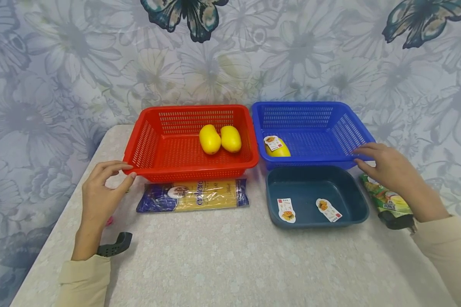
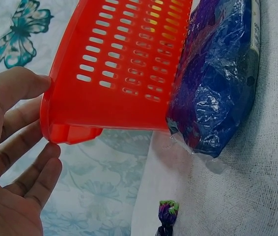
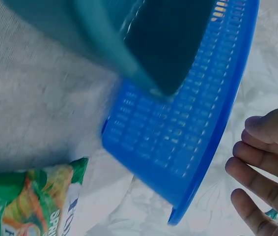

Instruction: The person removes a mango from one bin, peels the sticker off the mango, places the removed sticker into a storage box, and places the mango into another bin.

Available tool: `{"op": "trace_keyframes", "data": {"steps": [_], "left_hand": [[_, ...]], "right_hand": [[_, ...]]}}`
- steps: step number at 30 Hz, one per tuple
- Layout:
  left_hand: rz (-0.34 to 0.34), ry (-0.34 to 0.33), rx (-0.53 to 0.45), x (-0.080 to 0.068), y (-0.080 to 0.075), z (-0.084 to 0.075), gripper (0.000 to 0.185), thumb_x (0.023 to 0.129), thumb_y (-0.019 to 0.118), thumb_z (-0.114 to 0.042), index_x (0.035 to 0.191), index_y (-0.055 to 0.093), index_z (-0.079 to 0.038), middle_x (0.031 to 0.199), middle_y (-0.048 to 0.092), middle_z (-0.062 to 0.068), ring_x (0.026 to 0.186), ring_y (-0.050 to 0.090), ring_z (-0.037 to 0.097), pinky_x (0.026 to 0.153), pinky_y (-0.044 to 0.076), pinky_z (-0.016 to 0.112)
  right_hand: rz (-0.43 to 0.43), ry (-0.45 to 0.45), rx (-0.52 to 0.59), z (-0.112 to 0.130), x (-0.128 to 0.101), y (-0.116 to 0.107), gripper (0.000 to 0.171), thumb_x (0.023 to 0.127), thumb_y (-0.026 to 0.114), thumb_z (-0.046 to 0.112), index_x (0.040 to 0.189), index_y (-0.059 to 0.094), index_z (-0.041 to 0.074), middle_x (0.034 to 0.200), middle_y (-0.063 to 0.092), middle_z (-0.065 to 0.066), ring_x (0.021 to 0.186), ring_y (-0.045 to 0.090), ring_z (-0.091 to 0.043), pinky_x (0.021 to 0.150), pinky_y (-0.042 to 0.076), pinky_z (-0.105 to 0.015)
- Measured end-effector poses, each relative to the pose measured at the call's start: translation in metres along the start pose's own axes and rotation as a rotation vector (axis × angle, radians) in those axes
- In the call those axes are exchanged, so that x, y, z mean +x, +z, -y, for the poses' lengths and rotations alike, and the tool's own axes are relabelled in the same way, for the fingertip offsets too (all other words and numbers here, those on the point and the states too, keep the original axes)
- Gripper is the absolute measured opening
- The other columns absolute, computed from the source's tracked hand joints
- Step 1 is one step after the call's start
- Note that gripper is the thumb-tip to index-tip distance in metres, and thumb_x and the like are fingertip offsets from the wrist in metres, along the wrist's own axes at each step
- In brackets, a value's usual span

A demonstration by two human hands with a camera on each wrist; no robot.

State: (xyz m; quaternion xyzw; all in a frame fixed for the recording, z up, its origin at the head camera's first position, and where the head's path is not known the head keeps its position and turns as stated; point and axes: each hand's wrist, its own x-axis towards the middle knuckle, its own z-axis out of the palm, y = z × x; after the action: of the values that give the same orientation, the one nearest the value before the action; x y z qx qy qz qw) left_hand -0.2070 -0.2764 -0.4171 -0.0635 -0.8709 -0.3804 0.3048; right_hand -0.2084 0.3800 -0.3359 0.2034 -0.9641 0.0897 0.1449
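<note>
Left hand [image 1: 101, 196] first: I have it at the near left corner of the red basket [image 1: 188, 174], thumb and forefinger closed lightly on the rim, the remaining fingers spread loosely. How hard that pinch bears I cannot tell from my end. My right hand [image 1: 393, 170] sits at the near right corner of the blue basket [image 1: 311, 163], fingers relaxed, apart and slightly bent; it has hold of nothing, and the right wrist view shows a gap between its fingertips and the rim.

Both baskets stand side by side at the back of the surface [image 1: 196, 260]. Just in front of the red one lies a pasta packet [image 1: 205, 198]; in front of the blue one is a dark teal tub [image 1: 307, 183], with a green packet [image 1: 393, 202] to the right of that.

I judge the red basket to be light, thin plastic, stiff enough at its rolled rim but apt to flex along the perforated walls. I would hold it by the rim, ideally at two opposite ends, because a single corner could twist it. Inside, toward the right, two yellow mangoes [image 1: 231, 139] lie side by side, smooth and probably ready to roll if the basket tips. The blue basket should handle likewise, with one yellow mango [image 1: 283, 152] weighting its near left corner.
</note>
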Motion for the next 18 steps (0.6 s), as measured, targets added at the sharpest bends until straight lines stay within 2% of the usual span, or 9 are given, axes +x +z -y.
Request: {"op": "trace_keyframes", "data": {"steps": [12, 18], "left_hand": [[0.001, 0.0, 0.004, 0.0, 0.0, -0.002, 0.028, 0.083, 0.081, -0.008, 0.11, 0.076, -0.006, 0.119, 0.065, 0.007, 0.105, 0.051, -0.003, 0.09, 0.039, 0.008], [-0.001, -0.002, 0.004, 0.001, 0.0, -0.001, 0.028, 0.082, 0.082, -0.007, 0.11, 0.076, -0.005, 0.119, 0.065, 0.007, 0.105, 0.05, -0.007, 0.09, 0.039, 0.009]], "right_hand": [[0.002, 0.081, -0.026, -0.026, -0.012, -0.003, 0.027, 0.087, 0.072, 0.001, 0.112, 0.067, -0.009, 0.113, 0.064, -0.029, 0.106, 0.059, -0.048, 0.09, 0.045, -0.065], [0.051, 0.179, -0.039, -0.037, -0.018, -0.002, 0.028, 0.092, 0.069, 0.006, 0.116, 0.066, -0.008, 0.12, 0.061, -0.03, 0.113, 0.055, -0.05, 0.094, 0.042, -0.068]]}}
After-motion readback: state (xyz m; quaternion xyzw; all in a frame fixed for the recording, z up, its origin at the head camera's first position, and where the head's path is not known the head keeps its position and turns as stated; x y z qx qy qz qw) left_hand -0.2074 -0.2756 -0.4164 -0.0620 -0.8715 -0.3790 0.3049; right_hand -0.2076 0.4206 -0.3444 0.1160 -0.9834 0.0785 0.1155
